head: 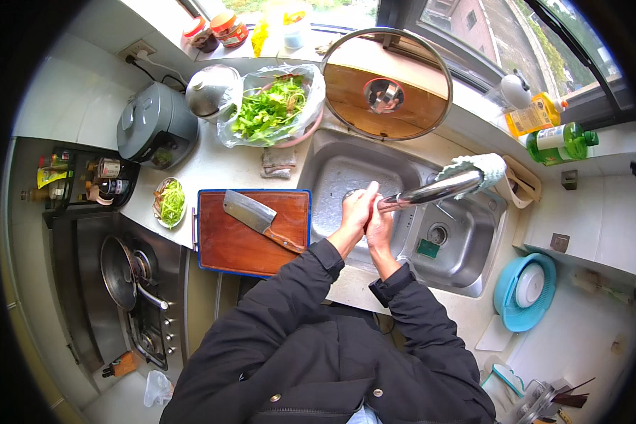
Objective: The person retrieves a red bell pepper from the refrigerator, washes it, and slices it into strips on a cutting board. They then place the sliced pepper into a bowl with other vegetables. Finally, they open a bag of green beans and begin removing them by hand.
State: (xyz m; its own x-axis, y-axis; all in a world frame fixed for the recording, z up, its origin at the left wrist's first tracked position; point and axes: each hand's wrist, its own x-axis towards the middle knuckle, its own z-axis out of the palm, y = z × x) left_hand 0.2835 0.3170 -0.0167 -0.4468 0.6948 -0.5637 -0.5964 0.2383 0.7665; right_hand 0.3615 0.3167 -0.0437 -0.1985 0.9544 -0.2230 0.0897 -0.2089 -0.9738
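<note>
My left hand (354,212) and my right hand (379,225) are pressed together under the spout of the chrome faucet (429,192), above the larger bowl of the stainless steel sink (326,169). No object shows between my palms, though their inner sides are hidden. A light cloth (477,167) is draped over the faucet's upper end. To the left, a cleaver (252,211) lies on a wooden cutting board (217,241) with a blue rim. A green scouring pad (428,248) lies by the drain of the smaller bowl.
Leafy greens in a plastic bag (270,114), a glass lid (344,85) and a folded cloth (279,162) are behind the board and sink. A plate of cut vegetables (170,203) and a frying pan (117,273) are left. A blue basin (509,297) stands right.
</note>
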